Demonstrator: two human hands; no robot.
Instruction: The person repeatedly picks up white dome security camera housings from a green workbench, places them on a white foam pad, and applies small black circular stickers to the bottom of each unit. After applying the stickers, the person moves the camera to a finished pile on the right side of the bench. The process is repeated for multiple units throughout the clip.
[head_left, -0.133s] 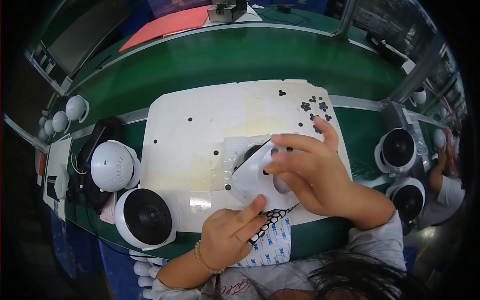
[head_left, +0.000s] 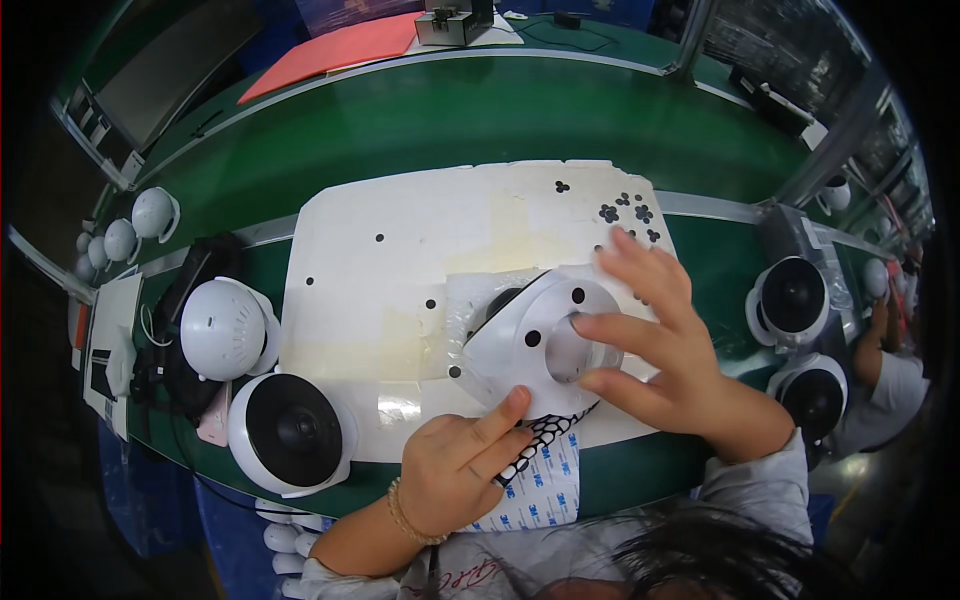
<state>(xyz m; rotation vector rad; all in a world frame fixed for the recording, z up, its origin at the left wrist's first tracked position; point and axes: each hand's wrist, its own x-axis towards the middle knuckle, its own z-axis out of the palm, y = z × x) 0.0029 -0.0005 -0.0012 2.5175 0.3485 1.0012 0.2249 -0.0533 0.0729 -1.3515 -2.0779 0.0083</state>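
Note:
A glossy white dome-shaped housing point(head_left: 510, 355) lies tilted on the white board point(head_left: 400, 215), its ring-shaped base toward me. Two black round pads, an upper pad point(head_left: 578, 295) and a lower pad point(head_left: 533, 338), sit on that base ring. My right hand point(head_left: 665, 350) is over the base's right side, its fingers spread and nothing visible between them. My left hand point(head_left: 450, 470) is closed on a sheet of black round stickers point(head_left: 540, 445), with one finger stretched against the housing's lower edge. White backing with blue print point(head_left: 535, 490) hangs from that sheet.
Loose black dots point(head_left: 610, 213) cluster at the board's far right. A white device with a black face point(head_left: 295, 430) and a white dome point(head_left: 222, 330) stand at left. Two more black-faced devices, one far point(head_left: 793, 300) and one near point(head_left: 815, 400), stand at right. Another person's arm point(head_left: 875, 340) shows beyond.
My right hand has drawn back to the right from the base ring, its fingers spreading and uncovering the pads. My left hand stays in nearly the same place.

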